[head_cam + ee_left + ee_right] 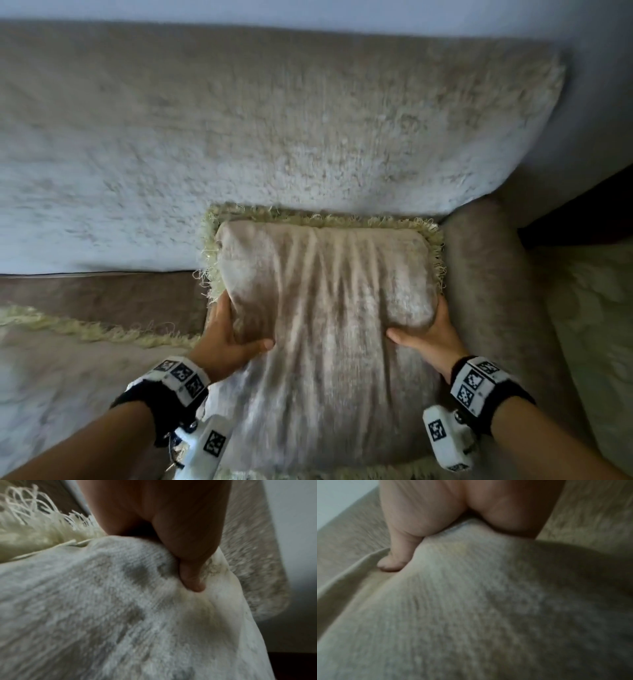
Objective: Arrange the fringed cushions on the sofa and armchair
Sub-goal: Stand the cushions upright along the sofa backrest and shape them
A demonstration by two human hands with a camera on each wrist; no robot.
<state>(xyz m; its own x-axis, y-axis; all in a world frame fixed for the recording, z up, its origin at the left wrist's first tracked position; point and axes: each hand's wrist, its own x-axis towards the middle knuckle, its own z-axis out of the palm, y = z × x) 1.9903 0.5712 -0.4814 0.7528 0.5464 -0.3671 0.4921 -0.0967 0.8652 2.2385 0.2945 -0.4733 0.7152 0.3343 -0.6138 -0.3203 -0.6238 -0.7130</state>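
A beige fringed cushion (325, 308) (102, 608) (488, 608) leans in the right corner of the sofa seat, against the backrest and the armrest. My left hand (233, 339) (171, 534) grips its left edge, thumb pressed into the front face, fingers hidden behind. On the opposite edge my right hand (428, 335) (453, 513) grips the same way, thumb on the front. Pale yellow fringe (308, 216) (34, 531) runs along the cushion's top and left sides. A second fringed cushion (68, 359) lies flat on the seat at lower left.
The sofa backrest (274, 120) spans the upper view, with a wall above it. The padded armrest (486, 291) stands right of the held cushion. A patterned surface (596, 342) lies beyond the armrest at far right.
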